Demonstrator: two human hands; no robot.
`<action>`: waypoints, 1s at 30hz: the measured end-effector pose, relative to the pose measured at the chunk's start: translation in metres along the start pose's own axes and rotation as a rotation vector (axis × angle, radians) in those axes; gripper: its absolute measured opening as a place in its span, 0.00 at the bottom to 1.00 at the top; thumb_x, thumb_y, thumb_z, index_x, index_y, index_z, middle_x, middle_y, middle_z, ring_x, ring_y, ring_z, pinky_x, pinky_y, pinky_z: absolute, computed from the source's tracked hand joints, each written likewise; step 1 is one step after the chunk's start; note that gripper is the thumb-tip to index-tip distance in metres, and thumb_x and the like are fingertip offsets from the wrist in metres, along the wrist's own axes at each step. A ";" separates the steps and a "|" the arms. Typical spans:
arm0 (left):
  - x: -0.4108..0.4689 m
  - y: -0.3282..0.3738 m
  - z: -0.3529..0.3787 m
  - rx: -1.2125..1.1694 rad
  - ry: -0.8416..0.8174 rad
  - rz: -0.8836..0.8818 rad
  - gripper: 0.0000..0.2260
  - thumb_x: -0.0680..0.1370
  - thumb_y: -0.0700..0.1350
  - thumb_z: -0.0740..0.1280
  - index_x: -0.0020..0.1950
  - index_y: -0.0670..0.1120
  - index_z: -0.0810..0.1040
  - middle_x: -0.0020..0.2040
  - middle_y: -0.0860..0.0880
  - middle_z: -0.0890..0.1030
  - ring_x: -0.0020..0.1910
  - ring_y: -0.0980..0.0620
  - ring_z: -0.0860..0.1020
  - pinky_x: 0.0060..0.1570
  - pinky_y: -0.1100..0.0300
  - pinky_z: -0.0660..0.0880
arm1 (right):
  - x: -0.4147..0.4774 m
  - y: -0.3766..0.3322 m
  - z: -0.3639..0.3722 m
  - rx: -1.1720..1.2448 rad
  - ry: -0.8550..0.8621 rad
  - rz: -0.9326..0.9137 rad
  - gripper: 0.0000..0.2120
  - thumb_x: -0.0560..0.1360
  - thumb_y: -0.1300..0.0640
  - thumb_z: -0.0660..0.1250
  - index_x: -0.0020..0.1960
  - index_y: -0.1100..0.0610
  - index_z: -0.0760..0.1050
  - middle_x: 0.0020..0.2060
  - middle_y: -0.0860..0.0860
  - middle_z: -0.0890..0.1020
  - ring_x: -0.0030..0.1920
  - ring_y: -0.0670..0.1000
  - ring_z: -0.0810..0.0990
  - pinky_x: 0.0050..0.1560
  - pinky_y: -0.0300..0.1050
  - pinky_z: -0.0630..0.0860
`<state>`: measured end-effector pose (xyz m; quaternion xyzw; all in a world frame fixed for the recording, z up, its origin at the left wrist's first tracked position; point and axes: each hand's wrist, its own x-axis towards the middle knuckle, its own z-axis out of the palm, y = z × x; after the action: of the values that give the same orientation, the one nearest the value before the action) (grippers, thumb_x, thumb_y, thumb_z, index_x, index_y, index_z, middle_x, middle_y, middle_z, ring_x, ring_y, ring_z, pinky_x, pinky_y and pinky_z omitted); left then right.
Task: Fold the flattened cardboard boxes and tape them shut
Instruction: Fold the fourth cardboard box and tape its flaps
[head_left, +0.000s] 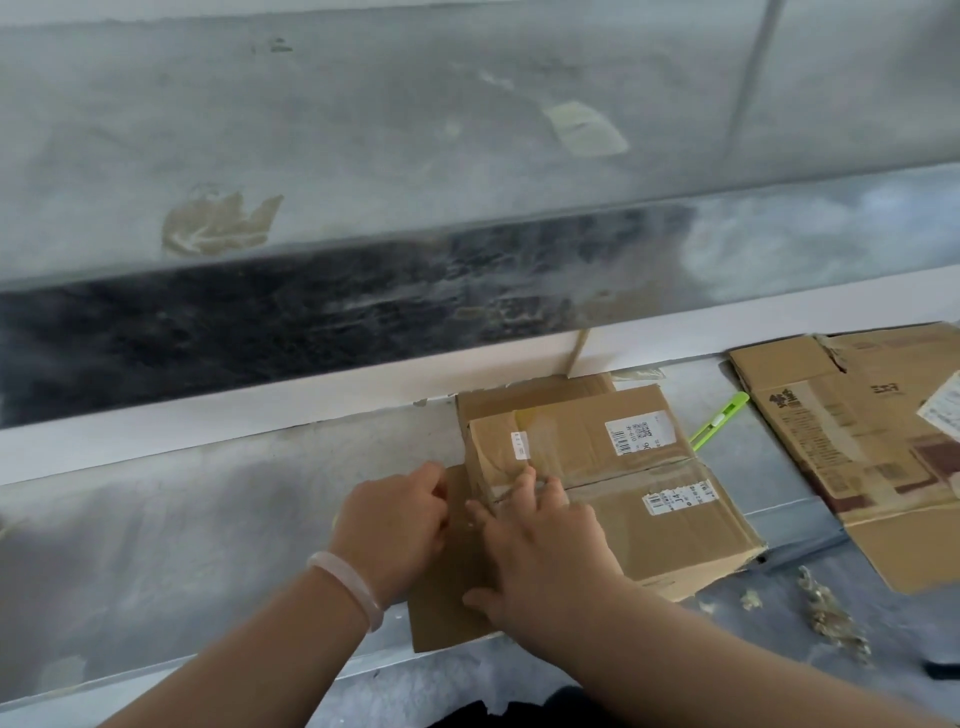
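Note:
A brown cardboard box (623, 467) with white shipping labels and clear tape along its top seam stands folded on the grey work surface. My right hand (540, 545) lies flat on its near left corner, fingers spread and pressing the tape down. My left hand (400, 525), with a pale bangle on the wrist, sits just left of the box, its fingers curled at the box's left edge; what they hold is hidden. A loose cardboard flap (447, 613) lies under both hands.
A flattened cardboard box (857, 447) lies at the right. A green utility knife (719, 421) rests between it and the folded box. Crumpled tape scraps (826, 613) litter the near right. A wall with a white ledge (260, 410) runs behind.

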<state>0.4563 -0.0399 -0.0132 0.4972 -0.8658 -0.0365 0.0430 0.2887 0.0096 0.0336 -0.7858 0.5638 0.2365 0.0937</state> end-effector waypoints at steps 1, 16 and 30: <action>0.000 0.001 0.000 -0.003 0.004 -0.011 0.07 0.79 0.54 0.62 0.50 0.54 0.77 0.42 0.56 0.77 0.33 0.57 0.72 0.36 0.68 0.68 | -0.003 0.007 -0.001 0.035 0.037 -0.038 0.38 0.76 0.28 0.47 0.78 0.43 0.37 0.77 0.64 0.52 0.75 0.68 0.56 0.65 0.62 0.67; -0.004 0.029 -0.020 0.112 -0.067 -0.180 0.12 0.58 0.47 0.82 0.27 0.56 0.79 0.38 0.56 0.77 0.21 0.57 0.69 0.26 0.71 0.47 | 0.032 0.265 0.109 0.323 0.252 0.373 0.29 0.76 0.64 0.59 0.75 0.49 0.62 0.74 0.49 0.65 0.76 0.52 0.59 0.74 0.49 0.58; -0.011 0.027 -0.010 0.021 -0.108 -0.413 0.07 0.76 0.57 0.66 0.46 0.61 0.84 0.50 0.62 0.73 0.38 0.58 0.76 0.33 0.64 0.64 | -0.034 0.214 0.086 1.262 0.619 0.429 0.08 0.82 0.54 0.57 0.48 0.45 0.73 0.33 0.47 0.78 0.30 0.45 0.73 0.30 0.42 0.69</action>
<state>0.4396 -0.0171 -0.0010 0.6618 -0.7469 -0.0622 -0.0171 0.0585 -0.0003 0.0005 -0.4857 0.7346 -0.3527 0.3164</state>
